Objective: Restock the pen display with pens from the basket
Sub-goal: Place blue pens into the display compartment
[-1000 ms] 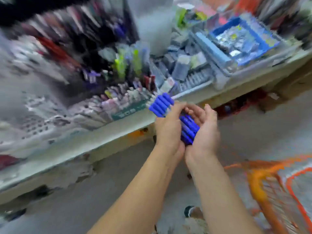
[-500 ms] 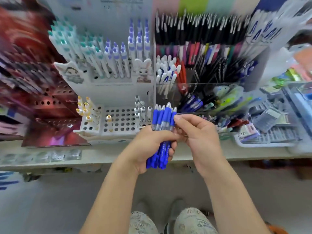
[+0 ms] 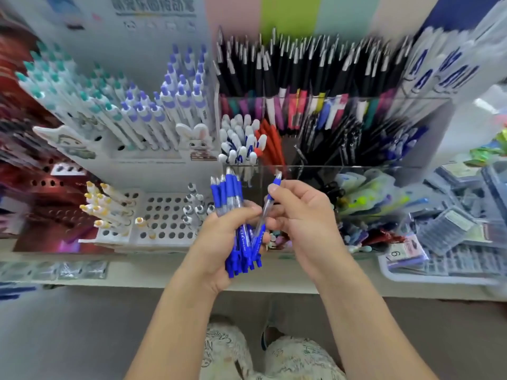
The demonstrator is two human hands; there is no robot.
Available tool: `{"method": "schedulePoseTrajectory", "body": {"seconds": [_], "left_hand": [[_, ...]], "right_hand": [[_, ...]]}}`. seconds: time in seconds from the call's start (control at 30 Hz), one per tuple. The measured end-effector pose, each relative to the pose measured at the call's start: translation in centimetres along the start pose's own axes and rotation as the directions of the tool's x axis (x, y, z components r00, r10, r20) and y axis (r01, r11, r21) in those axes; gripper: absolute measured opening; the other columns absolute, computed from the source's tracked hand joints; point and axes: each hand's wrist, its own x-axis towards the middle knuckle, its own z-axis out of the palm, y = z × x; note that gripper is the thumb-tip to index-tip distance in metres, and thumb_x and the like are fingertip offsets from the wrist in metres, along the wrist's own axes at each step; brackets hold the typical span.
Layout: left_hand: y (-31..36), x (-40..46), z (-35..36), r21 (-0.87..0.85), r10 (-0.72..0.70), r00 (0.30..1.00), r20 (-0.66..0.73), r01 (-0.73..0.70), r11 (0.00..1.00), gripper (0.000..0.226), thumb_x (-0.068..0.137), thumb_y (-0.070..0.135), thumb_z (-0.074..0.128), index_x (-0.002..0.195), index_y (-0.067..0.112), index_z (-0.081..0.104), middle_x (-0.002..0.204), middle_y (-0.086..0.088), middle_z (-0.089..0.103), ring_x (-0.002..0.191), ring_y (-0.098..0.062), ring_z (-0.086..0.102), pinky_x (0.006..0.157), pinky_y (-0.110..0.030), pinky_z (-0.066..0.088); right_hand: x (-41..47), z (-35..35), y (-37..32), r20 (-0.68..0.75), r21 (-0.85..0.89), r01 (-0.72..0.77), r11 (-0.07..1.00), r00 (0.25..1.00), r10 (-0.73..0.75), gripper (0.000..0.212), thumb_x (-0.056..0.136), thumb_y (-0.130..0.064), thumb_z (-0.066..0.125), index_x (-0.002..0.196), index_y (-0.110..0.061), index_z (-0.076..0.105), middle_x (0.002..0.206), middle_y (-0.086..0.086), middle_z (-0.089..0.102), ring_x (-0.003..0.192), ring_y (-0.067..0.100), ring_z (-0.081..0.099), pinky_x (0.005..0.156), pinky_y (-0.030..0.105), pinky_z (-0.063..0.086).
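Note:
My left hand (image 3: 219, 242) grips a bundle of blue pens (image 3: 233, 198), tips up and blue caps hanging below the palm. My right hand (image 3: 299, 215) pinches a single blue pen (image 3: 267, 208), tilted away from the bundle with its lower end still among the others. Both hands are in front of the clear acrylic pen display (image 3: 343, 168), which holds black, red, white and blue pens in compartments. The basket is out of sight.
A white perforated pen stand (image 3: 164, 218) with yellow-topped and grey pens sits left of my hands. Teal and purple pens (image 3: 131, 105) stand on a tier above it. A white tray (image 3: 406, 275) of packaged goods lies on the shelf at right. My feet show below.
The view swung from the floor and basket up to the display. My right hand has pulled one blue pen sideways out of the bundle held in my left hand.

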Motion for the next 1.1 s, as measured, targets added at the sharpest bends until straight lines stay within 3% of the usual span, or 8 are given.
{"method": "schedulePoseTrajectory", "body": {"seconds": [0.13, 0.33, 0.47, 0.6, 0.67, 0.73, 0.9, 1.1], "left_hand": [[-0.4, 0.2, 0.5, -0.007, 0.071, 0.992, -0.099, -0.072, 0.997, 0.020, 0.088, -0.006, 0.056, 0.084, 0.012, 0.050, 0.065, -0.013, 0.062, 0.053, -0.024, 0.066, 0.048, -0.029, 0.054], [0.3, -0.1, -1.4, -0.009, 0.109, 0.978, -0.176, -0.112, 0.994, 0.020, 0.091, -0.009, 0.052, 0.085, 0.010, 0.048, 0.061, -0.010, 0.061, 0.045, -0.020, 0.054, 0.043, -0.029, 0.048], [0.7, -0.3, -2.3, 0.020, 0.097, 0.985, -0.142, -0.095, 0.995, 0.021, 0.093, -0.003, 0.056, 0.079, 0.011, 0.051, 0.060, -0.005, 0.058, 0.045, -0.018, 0.050, 0.046, -0.028, 0.047], [0.9, -0.3, -3.0, 0.004, 0.105, 0.990, -0.098, -0.105, 0.994, 0.028, 0.093, 0.002, 0.062, 0.070, 0.016, 0.053, 0.059, -0.006, 0.052, 0.047, -0.017, 0.046, 0.047, -0.027, 0.045], [1.1, -0.2, -3.3, 0.007, 0.114, 0.990, -0.088, -0.114, 0.993, 0.029, 0.091, 0.007, 0.066, 0.068, 0.017, 0.054, 0.058, -0.005, 0.048, 0.047, -0.017, 0.045, 0.048, -0.028, 0.045], [1.2, -0.1, -3.3, 0.029, 0.120, 0.990, -0.080, -0.118, 0.993, 0.027, 0.089, 0.011, 0.071, 0.068, 0.017, 0.055, 0.056, -0.003, 0.048, 0.046, -0.017, 0.045, 0.048, -0.028, 0.045], [1.5, 0.3, -3.3, 0.049, 0.113, 0.992, -0.057, -0.111, 0.993, 0.039, 0.087, 0.016, 0.074, 0.052, 0.022, 0.058, 0.053, -0.002, 0.047, 0.044, -0.016, 0.045, 0.050, -0.029, 0.044], [1.6, 0.4, -3.5, 0.063, 0.073, 0.997, -0.030, -0.071, 0.996, 0.032, 0.085, 0.021, 0.076, 0.063, 0.018, 0.054, 0.055, -0.003, 0.046, 0.046, -0.017, 0.044, 0.049, -0.030, 0.046]], "right_hand": [[0.5, -0.5, 0.0, -0.082, -0.040, 0.104, 0.994, 0.991, -0.107, 0.011, 0.098, -0.015, 0.062, 0.088, -0.010, 0.063, 0.062, 0.006, 0.059, 0.043, 0.015, 0.052, 0.042, 0.022, 0.040], [0.2, -1.2, 0.0, -0.278, -0.043, 0.387, 0.921, 0.881, -0.383, 0.006, 0.097, -0.008, 0.065, 0.090, -0.008, 0.064, 0.071, 0.002, 0.067, 0.063, 0.017, 0.067, 0.064, 0.027, 0.057], [0.2, 0.4, 0.7, -0.314, -0.026, 0.457, 0.889, 0.840, -0.442, 0.004, 0.097, -0.007, 0.064, 0.093, -0.006, 0.064, 0.072, 0.003, 0.067, 0.067, 0.019, 0.071, 0.064, 0.026, 0.058], [1.0, 0.8, 1.2, -0.454, 0.029, 0.499, 0.866, 0.779, -0.434, 0.003, 0.098, -0.011, 0.064, 0.097, -0.009, 0.064, 0.079, 0.004, 0.069, 0.074, 0.020, 0.070, 0.067, 0.028, 0.058], [1.7, 0.8, 2.0, -0.441, -0.103, 0.514, 0.852, 0.744, -0.502, 0.004, 0.096, -0.010, 0.068, 0.095, -0.014, 0.066, 0.081, 0.001, 0.073, 0.077, 0.018, 0.070, 0.069, 0.030, 0.057], [2.2, 1.4, 3.5, -0.339, -0.311, 0.511, 0.802, 0.729, -0.595, 0.008, 0.092, -0.007, 0.072, 0.093, -0.015, 0.071, 0.084, -0.001, 0.075, 0.077, 0.014, 0.070, 0.070, 0.032, 0.056], [3.9, 2.6, 6.4, -0.174, -0.669, 0.442, 0.598, 0.689, -0.704, 0.012, 0.088, -0.013, 0.076, 0.099, -0.013, 0.080, 0.088, -0.005, 0.077, 0.071, 0.004, 0.064, 0.071, 0.030, 0.056], [5.3, 2.9, 6.7, -0.171, -0.792, 0.337, 0.510, 0.679, -0.714, 0.006, 0.086, -0.020, 0.075, 0.091, -0.018, 0.078, 0.079, -0.003, 0.076, 0.067, 0.020, 0.068, 0.064, 0.042, 0.056]]}}
